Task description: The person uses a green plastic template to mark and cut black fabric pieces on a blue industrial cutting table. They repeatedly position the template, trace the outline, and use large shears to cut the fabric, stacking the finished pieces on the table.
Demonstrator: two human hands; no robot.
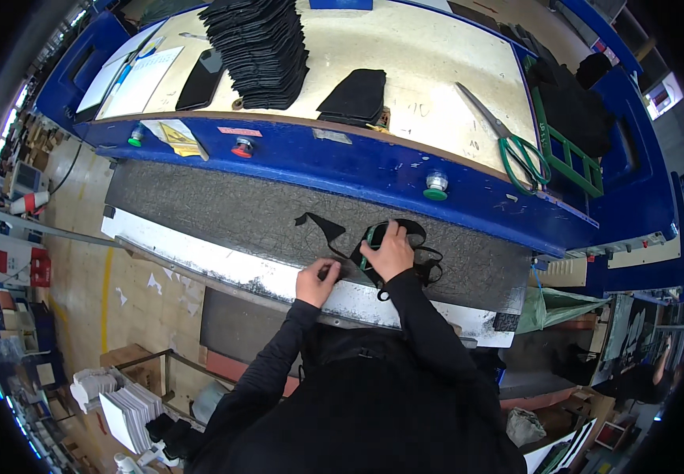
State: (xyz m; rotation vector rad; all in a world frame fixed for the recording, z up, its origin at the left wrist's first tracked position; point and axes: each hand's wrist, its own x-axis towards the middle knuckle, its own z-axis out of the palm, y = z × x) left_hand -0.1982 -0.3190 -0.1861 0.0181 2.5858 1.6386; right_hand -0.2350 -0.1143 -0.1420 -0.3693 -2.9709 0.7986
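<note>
My right hand (392,253) is on the dark mat of the press bed, its fingers curled over a small green-edged cutting die (370,237). Black curved offcuts (429,257) loop out to the right of that hand. Just left of it, my left hand (315,283) is closed above the bed's pale front edge, thumb against the fingers. Whatever it may pinch is too small to make out. A pointed black fabric scrap (322,226) lies on the mat beyond my left hand, its thin tail running toward my right hand.
Behind the blue press beam (295,146), the pale tabletop (429,47) holds a tall stack of black pieces (257,55), a lower stack (355,95), a phone (201,79), papers (144,83) and green-handled scissors (516,154). Knobs (435,186) project from the beam's front.
</note>
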